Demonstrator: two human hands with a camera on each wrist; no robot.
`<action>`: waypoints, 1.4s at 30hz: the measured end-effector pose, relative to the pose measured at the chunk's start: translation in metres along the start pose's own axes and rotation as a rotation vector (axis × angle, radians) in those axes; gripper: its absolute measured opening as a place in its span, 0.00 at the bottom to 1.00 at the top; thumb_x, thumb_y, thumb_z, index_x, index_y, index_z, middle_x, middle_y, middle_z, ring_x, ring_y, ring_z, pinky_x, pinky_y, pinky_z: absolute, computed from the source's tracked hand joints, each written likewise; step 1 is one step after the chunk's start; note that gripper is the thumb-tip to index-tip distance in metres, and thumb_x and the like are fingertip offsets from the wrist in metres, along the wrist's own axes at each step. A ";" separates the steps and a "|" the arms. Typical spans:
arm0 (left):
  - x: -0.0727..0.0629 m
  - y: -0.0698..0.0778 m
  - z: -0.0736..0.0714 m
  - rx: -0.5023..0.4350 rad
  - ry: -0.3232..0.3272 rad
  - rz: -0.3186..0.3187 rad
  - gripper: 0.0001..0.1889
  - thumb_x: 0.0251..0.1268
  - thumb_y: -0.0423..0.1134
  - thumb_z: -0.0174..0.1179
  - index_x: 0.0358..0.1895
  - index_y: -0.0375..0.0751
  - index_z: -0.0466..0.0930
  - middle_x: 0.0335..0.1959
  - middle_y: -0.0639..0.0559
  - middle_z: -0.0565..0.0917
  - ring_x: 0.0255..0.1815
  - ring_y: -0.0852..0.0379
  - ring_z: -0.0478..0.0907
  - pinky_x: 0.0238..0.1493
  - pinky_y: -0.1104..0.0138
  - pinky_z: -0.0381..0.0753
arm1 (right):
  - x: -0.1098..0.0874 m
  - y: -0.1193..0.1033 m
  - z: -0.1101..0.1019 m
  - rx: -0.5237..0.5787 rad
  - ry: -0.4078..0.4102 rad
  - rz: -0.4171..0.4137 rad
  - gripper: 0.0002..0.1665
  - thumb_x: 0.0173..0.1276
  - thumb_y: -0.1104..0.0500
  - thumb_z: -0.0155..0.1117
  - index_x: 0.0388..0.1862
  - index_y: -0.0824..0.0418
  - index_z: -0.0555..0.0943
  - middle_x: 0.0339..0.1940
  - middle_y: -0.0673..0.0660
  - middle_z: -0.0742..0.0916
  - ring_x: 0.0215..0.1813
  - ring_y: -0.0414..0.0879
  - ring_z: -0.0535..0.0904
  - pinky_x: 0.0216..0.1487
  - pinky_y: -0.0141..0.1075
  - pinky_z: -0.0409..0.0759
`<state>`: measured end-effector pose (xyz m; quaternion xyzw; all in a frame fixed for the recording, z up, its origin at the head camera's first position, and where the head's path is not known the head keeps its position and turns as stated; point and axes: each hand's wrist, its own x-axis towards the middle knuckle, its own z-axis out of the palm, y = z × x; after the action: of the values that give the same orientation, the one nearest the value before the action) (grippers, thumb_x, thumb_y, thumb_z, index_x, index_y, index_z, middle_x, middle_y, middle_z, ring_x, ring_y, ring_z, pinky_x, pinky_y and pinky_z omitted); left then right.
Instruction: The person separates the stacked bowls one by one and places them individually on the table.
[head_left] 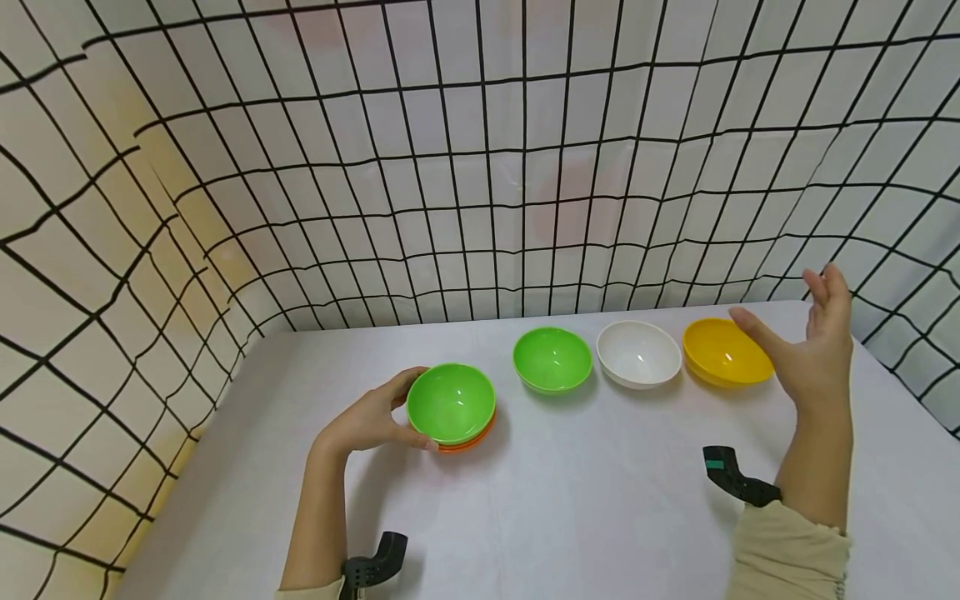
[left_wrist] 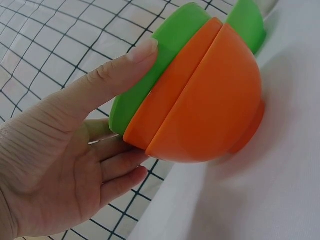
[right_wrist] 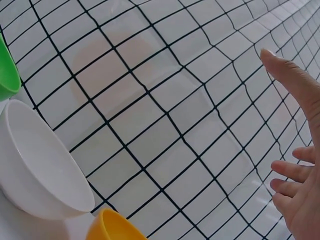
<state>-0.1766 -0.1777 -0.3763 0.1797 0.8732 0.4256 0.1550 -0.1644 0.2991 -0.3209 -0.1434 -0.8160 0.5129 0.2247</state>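
My left hand [head_left: 373, 419] pinches a green bowl [head_left: 451, 404], thumb on its near side and fingers round the far side. That bowl sits nested in two stacked orange bowls [left_wrist: 210, 95], which show below its rim in the left wrist view. At the right, my right hand [head_left: 817, 358] is raised with fingers spread and nothing between them. Nearest to it is a yellow bowl [head_left: 726, 354], partly overlapped by the thumb in the head view.
A white bowl [head_left: 639, 356] and another green bowl [head_left: 552, 361] stand in a row with the yellow one at the table's back. Black netting [head_left: 487, 183] rises behind the white table [head_left: 585, 500] and along both sides.
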 end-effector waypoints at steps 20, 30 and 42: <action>-0.001 0.001 0.000 -0.008 0.002 0.005 0.52 0.31 0.51 0.77 0.67 0.53 0.58 0.65 0.59 0.66 0.70 0.50 0.58 0.67 0.54 0.61 | -0.008 -0.020 -0.001 0.043 0.035 -0.048 0.54 0.58 0.55 0.68 0.74 0.43 0.44 0.74 0.41 0.54 0.74 0.33 0.42 0.71 0.27 0.38; -0.001 0.001 0.001 -0.006 0.004 -0.009 0.53 0.31 0.51 0.78 0.68 0.53 0.58 0.66 0.59 0.65 0.70 0.50 0.58 0.67 0.54 0.61 | -0.010 -0.022 0.012 0.041 -0.012 -0.091 0.55 0.56 0.54 0.69 0.73 0.42 0.45 0.74 0.41 0.55 0.74 0.36 0.41 0.73 0.35 0.37; -0.001 0.001 0.000 0.002 0.000 0.001 0.53 0.31 0.52 0.77 0.68 0.52 0.57 0.66 0.58 0.65 0.70 0.51 0.59 0.67 0.52 0.60 | -0.019 -0.039 0.030 0.048 -0.100 -0.248 0.56 0.54 0.58 0.71 0.73 0.44 0.48 0.73 0.44 0.58 0.74 0.37 0.45 0.74 0.38 0.40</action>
<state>-0.1755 -0.1777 -0.3751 0.1801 0.8736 0.4248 0.1545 -0.1637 0.2504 -0.3009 -0.0103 -0.8250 0.5073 0.2487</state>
